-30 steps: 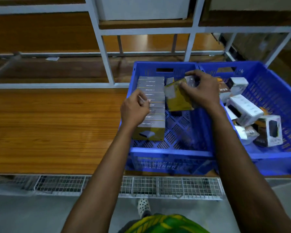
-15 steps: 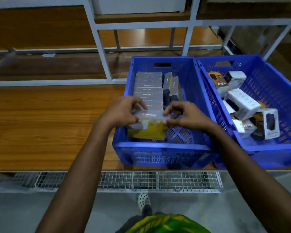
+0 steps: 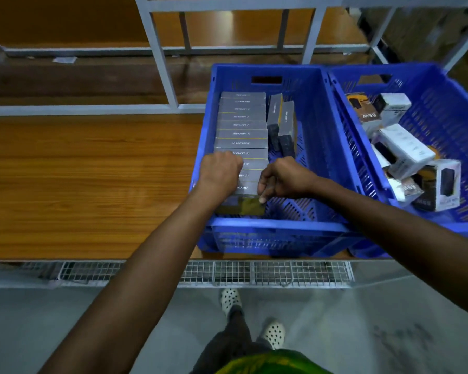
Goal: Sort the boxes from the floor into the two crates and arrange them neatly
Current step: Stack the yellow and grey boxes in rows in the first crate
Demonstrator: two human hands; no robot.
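Observation:
Two blue crates stand side by side on a wooden shelf. In the left crate [image 3: 276, 229] a row of grey boxes [image 3: 242, 125] runs along its left wall, with two more grey boxes [image 3: 281, 122] standing upright beside the row. Both my hands are at the nearest grey and yellow box [image 3: 247, 206], at the front end of the row. My left hand [image 3: 220, 171] curls over its left part, and my right hand [image 3: 284, 176] pinches its right end. The right crate [image 3: 443, 85] holds white boxes [image 3: 405, 147] lying loose and jumbled.
The wooden shelf [image 3: 79, 184] stretches left of the crates. White metal rack posts [image 3: 160, 58] rise behind them. A wire grid [image 3: 254, 273] runs along the shelf's front edge. Below it is grey floor, where my feet in white spotted shoes [image 3: 230, 300] stand.
One second ago my right hand held the box up over the left crate. Both hands have since lowered it into the front end of the row, and the view has tilted down.

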